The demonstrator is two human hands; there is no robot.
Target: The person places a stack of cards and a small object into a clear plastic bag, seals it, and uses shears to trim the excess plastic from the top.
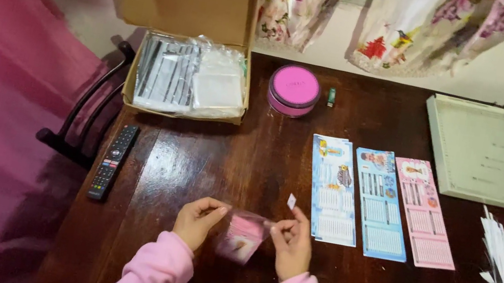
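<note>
Both hands (200,219) (291,242) pinch a glossy (pink) packet (241,236).

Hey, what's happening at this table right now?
A person in pink sleeves holds a small clear packet with a pink card inside, left hand and right hand pinching its top corners above the dark wooden table. Three long printed cards lie to the right, and an open box of packets sits behind.

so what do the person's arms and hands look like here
Both arms wear long pink sleeves of soft, fleecy-looking fabric, with cuffs ending at the wrists. The left hand and right hand are bare: no gloves, and no rings, watch or bracelets that can be made out.
</note>
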